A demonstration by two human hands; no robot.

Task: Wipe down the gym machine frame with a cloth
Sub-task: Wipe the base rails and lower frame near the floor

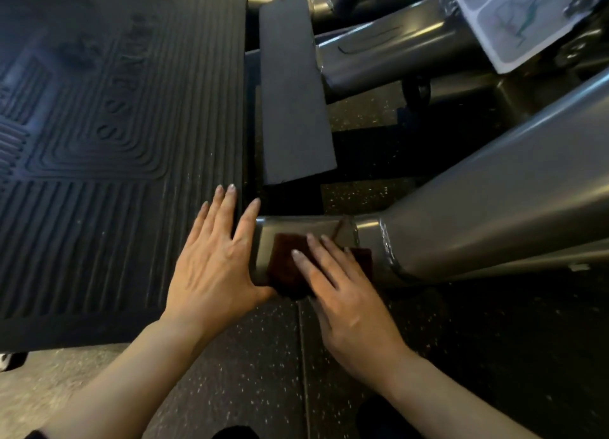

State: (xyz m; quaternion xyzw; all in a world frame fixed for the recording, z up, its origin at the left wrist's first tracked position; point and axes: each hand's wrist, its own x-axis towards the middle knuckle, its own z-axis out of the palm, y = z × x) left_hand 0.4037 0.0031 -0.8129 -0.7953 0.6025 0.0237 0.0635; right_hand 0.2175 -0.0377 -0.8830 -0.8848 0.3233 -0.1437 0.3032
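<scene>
Right hand (342, 293) flat, fingers straight, pressing brown cloth (286, 267) on frame tube (461, 234); left hand (214, 264) flat w/ fingers on footplate (115, 142).

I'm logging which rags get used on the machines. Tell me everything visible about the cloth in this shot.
The cloth is small, dark brown and looks like soft fabric. It lies draped over the grey metal frame tube, near the tube's end. The right hand presses it flat with straight fingers, covering its middle. The left hand lies beside it, thumb at its lower edge.
</scene>
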